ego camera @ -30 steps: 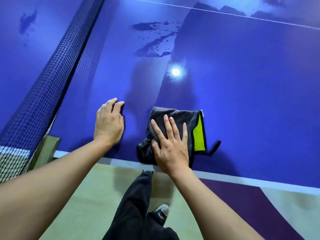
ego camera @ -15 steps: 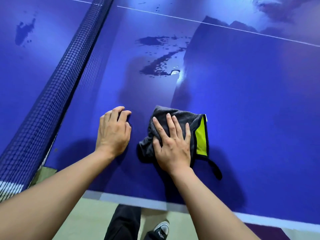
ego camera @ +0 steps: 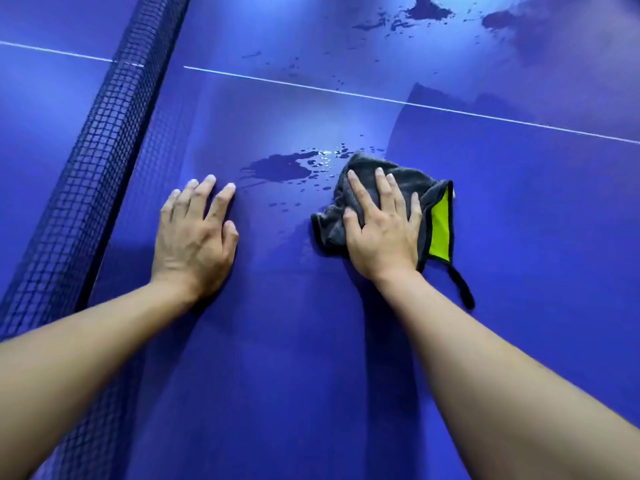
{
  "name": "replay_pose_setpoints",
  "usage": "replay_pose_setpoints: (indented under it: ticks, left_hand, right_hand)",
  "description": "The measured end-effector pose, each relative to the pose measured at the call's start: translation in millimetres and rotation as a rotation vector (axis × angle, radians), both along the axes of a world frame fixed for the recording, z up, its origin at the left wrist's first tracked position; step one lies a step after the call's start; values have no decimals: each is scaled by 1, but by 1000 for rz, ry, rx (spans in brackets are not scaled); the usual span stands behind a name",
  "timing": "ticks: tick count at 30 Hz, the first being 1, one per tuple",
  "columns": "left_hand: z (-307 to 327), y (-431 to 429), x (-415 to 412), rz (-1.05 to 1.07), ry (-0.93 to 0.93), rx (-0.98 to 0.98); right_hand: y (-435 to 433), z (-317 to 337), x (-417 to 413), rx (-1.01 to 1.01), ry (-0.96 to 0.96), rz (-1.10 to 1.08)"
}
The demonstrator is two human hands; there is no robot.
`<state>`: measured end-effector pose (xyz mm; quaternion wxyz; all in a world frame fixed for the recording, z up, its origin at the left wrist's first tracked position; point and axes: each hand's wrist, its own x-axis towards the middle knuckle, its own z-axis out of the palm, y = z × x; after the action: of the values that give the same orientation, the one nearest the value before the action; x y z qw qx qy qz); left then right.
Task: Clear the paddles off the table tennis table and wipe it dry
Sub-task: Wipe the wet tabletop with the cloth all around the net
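Observation:
A blue table tennis table fills the view. My right hand presses flat, fingers spread, on a grey cloth with a lime-green underside and a black loop. The cloth's far edge touches a water puddle with scattered drops around it. My left hand rests flat on the table, fingers straight, just left of the puddle. More water lies beyond the white centre line. No paddle is in sight.
The dark net runs along the left side from near to far, close to my left hand. Past the net lies the table's other half.
Both hands have slid away from the near table edge toward the puddle, and the cloth moved with my right hand up to the water. The floor and my leg have dropped out of view.

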<state>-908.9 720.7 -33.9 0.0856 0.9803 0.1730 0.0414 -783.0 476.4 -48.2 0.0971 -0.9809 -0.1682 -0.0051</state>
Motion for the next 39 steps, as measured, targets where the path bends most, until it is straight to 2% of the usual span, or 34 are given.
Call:
replay_pose_setpoints:
  ticks: [6,11,17,24,30,34,39]
  left_hand:
    - [-5,2,2,2,-65,-17]
    - [-11,5,2,1,-91,-11]
    - [-8,4,1,14,-79,-33]
    - [-9,5,1,28,-124,-63]
    - [2,-1,-15,82,-194,-99]
    - [13,-28,-80,108,-186,-100]
    - [24,-76,-203,214,-86,-144]
  right_hand:
    - [23,0,90,-21,14,-73]
    - [41,-2,157,-57,41,-45]
    - [50,0,163,-51,97,-40]
    - [81,1,65,-77,42,237]
    - [63,6,-62,-37,75,358]
    - [33,8,-156,-11,109,393]
    - [-11,10,-282,41,112,449]
